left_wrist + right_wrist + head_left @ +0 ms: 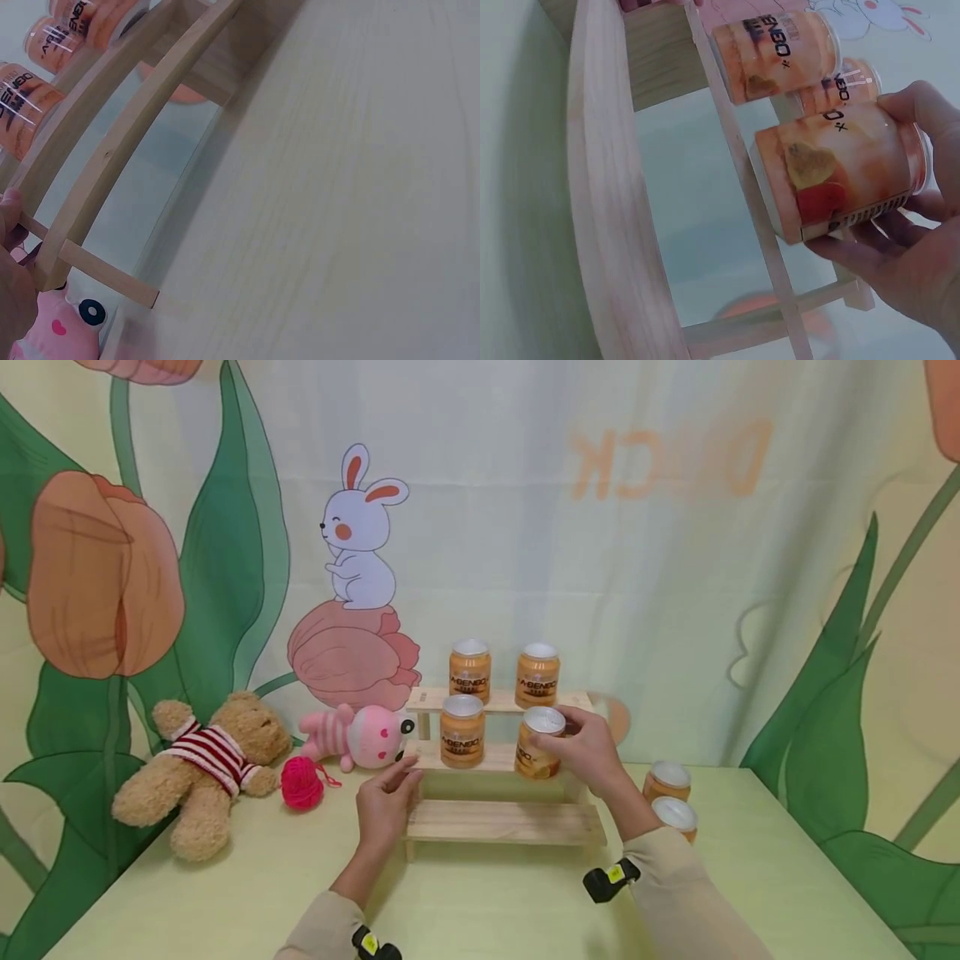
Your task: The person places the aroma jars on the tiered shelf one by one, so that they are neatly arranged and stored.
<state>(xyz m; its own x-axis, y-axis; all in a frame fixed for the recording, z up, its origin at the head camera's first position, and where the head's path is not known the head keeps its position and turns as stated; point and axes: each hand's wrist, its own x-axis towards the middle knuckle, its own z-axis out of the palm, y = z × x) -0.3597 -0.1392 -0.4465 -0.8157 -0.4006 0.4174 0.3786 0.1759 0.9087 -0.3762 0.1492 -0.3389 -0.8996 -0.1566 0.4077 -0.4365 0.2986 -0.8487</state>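
1. Sleeves in a pale beige frame the bottom of the head view, each wrist carrying a small black camera with a yellow mark.
2. Beneath them lies a light yellow-green table [495,902], smooth and matte.
3. On it stands a three-step wooden rack [501,820] of pale slats.
4. The right hand [588,750] has its fingers and thumb clamped round an orange can [538,743], which sits slightly tilted at the right end of the middle step; the right wrist view confirms the grip.
5. The left hand [384,800] touches the rack's left end with loosely bent fingers, holding nothing.
6. Another can [462,731] stands upright on the middle step, two more [470,670] on the top step.
7. Two further cans [667,780] stand on the table right of the rack.
8. To the left lie a pink plush toy [360,737], a red yarn ball [302,782] and a teddy bear [198,764].
9. Behind hangs a cloth backdrop [600,527] printed with tulips, leaves and a white rabbit.
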